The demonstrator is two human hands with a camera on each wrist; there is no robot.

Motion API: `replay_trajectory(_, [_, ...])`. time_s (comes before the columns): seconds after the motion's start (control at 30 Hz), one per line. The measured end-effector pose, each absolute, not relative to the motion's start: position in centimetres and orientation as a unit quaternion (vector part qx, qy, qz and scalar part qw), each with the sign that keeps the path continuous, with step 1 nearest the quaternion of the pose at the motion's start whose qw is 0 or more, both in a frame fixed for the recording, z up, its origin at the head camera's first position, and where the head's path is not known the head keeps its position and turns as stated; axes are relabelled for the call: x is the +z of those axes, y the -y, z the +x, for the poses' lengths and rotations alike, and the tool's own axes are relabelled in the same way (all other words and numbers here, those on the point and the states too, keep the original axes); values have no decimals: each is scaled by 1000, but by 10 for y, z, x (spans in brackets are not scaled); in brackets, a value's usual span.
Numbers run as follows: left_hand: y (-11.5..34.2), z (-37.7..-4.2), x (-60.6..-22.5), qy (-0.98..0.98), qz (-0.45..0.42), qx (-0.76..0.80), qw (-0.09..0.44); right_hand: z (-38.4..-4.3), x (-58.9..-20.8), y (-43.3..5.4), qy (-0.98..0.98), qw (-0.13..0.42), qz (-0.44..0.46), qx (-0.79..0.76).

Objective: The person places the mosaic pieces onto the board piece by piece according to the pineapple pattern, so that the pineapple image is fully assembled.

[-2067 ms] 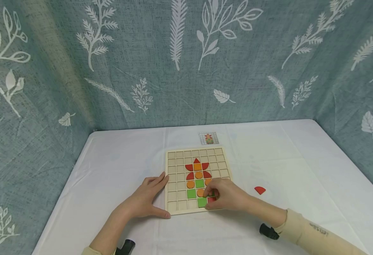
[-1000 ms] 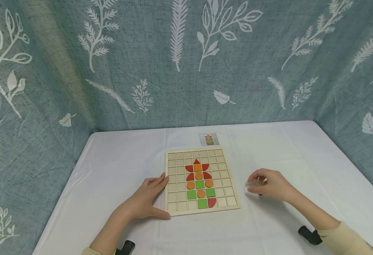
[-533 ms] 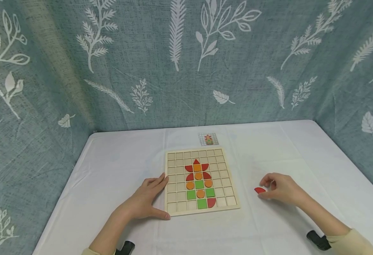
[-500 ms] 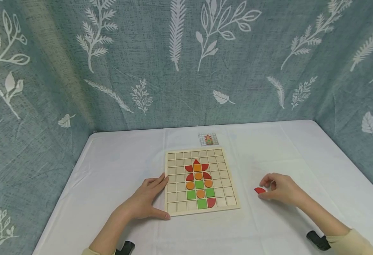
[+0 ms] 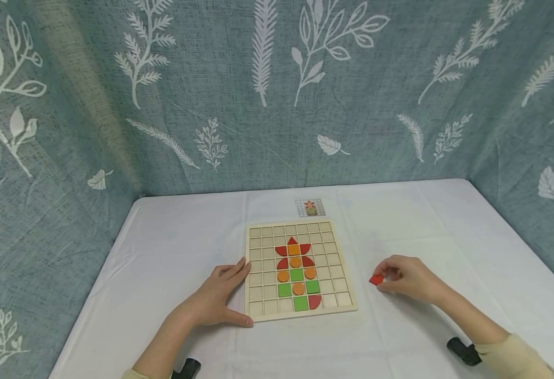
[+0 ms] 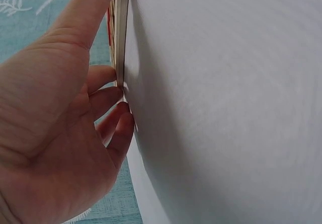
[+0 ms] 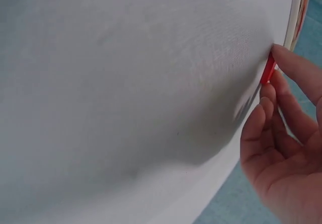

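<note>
In the head view a square wooden grid board (image 5: 269,307) lies on the table. Red, orange and green pieces set in its cells make a figure with a red pointed top; one red quarter-circle (image 5: 314,301) fills a cell in the bottom row. My left hand (image 5: 215,295) rests against the board's left edge, thumb and fingers spread. To the right of the board, my right hand (image 5: 411,279) pinches a loose red quarter-circle piece (image 5: 376,280) between thumb and fingers. The right wrist view shows that piece edge-on at the fingertips, close over the white cloth.
Behind the board lies a small pattern card (image 5: 310,207) printed with a similar figure on a grid. White cloth (image 5: 187,226) covers the table. A blue-green curtain (image 5: 239,142) with white leaf prints hangs at the back and sides.
My right hand has left the board's lower right area, reached right to the loose red quarter-circle, taken hold of it and shifted slightly left with it. The left hand stays put.
</note>
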State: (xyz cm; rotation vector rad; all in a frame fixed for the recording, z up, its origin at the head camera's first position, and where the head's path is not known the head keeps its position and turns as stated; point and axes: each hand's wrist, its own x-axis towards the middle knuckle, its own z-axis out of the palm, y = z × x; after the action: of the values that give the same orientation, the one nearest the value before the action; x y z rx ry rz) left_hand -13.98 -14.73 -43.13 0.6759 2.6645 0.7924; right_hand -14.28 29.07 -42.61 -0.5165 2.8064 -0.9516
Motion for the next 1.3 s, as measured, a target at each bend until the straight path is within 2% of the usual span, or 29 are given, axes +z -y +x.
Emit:
replay_trajectory(0.27, [147,-140,-430,-922,233,276,140,-143,-429,-286,-922,38,-203,-327])
replay_trajectory(0.47, [147,-140,-431,-922,232,277,141,-142,-429,-283,-937,10,-162,-308])
replay_trajectory(0.73, [146,-141,-433,-925,224,273,143,-142,-430,-277,-953,32,-105,-283])
replay_trajectory(1.3, [146,-140,-432,-924,223,274,146,-143,-431,-272,-947,37,-114,-299])
